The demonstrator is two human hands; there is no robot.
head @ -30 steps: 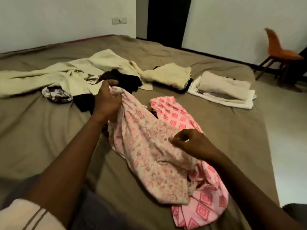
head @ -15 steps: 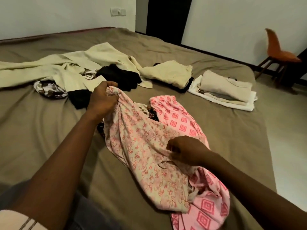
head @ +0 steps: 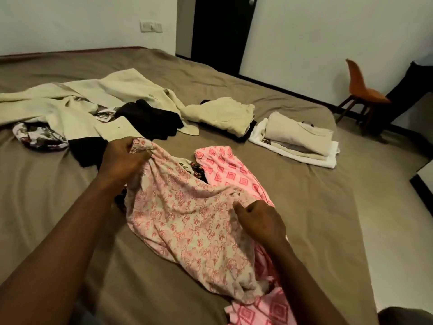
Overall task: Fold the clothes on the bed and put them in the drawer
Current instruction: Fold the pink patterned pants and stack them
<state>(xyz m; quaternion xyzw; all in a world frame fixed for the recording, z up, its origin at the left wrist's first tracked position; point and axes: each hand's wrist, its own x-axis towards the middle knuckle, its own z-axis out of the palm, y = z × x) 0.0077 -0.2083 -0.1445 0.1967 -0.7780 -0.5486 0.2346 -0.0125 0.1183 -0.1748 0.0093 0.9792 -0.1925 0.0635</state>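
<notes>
A cream garment with a pink floral print [head: 187, 221] lies bunched on the brown bed [head: 316, 207]. My left hand [head: 121, 158] grips its far end, fingers curled round a gathered corner. My right hand [head: 257, 221] holds the cloth's right edge with curled fingers. Under it lies a pink garment with a diamond print [head: 227, 170], showing beyond and below the floral one. Loose clothes lie further back: a large cream cloth [head: 77, 102], black garments [head: 152, 118] and a black-and-white patterned piece [head: 35, 137].
Two folded stacks sit on the bed's right side: a cream one over black [head: 222, 113] and a beige one on white [head: 300, 137]. An orange chair [head: 360, 90] stands on the floor at right. A dark door [head: 220, 31] is behind the bed.
Both hands keep hold of the floral garment. My left hand has drawn its corner slightly toward me and my right hand has shifted along the cloth's right edge.
</notes>
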